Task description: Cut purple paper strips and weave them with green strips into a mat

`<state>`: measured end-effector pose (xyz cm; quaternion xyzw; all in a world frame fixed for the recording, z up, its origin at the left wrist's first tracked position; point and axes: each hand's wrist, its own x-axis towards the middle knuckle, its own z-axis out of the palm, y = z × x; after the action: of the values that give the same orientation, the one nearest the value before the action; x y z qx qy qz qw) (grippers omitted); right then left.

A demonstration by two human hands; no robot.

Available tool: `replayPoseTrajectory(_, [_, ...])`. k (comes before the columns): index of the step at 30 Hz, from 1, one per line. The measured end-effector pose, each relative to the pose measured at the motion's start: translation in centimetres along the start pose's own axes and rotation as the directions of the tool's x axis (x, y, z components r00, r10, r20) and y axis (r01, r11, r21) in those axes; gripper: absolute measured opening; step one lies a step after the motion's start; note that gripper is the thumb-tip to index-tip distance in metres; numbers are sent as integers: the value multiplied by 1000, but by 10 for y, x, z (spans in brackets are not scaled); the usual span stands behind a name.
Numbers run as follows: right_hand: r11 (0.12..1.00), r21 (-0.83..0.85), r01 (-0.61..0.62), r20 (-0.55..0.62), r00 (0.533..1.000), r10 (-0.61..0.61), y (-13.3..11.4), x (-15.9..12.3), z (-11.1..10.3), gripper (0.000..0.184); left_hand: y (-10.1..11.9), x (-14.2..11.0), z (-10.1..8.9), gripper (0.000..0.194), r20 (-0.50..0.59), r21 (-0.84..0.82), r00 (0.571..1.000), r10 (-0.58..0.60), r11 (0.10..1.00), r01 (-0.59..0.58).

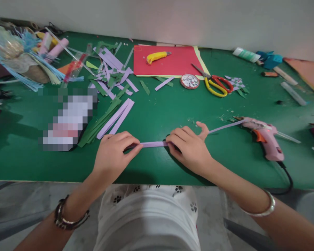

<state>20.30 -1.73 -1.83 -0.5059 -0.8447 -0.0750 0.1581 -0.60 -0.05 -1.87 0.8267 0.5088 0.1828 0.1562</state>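
Observation:
A narrow purple paper strip [154,144] stretches between my two hands, low over the green table. The left end is pinched between the thumb and fingers of my left hand [117,150]. My right hand [189,148] grips the same strip farther along, its little finger raised. Beyond that hand the strip runs up to the right, its far end at the pink glue gun [264,134]. Folded purple strips [117,118] and a bundle of green strips [101,122] lie just beyond my left hand. The fingertips partly hide the strip.
Paper scraps [112,69] are heaped at the back left. Red paper [146,66] carries a yellow cutter [157,57]. Scissors [217,85] lie beside a small round dish [189,81]. A blurred-out object [70,120] rests at left. The gun's cord [290,177] trails off the front edge.

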Motion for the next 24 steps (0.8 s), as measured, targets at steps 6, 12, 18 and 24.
replayPoseTrajectory(6, [991,129,15,5,1000,-15,-3,-1,4,15,-5,-3,0,27,-13,-52,1000,-6,999,6])
replayPoseTrajectory(12, [984,175,-9,41,999,2,-1,1,7,22,-5,1,3,30,-7,-66,1000,-10,998,9])
replayPoseTrajectory(18, [987,135,87,25,996,-91,1,2,7,25,-5,-1,3,20,23,-6,989,144,990,-144])
replayPoseTrajectory(24, [988,144,54,18,998,-57,1,0,6,25,-4,-4,3,25,10,4,999,34,999,-34])
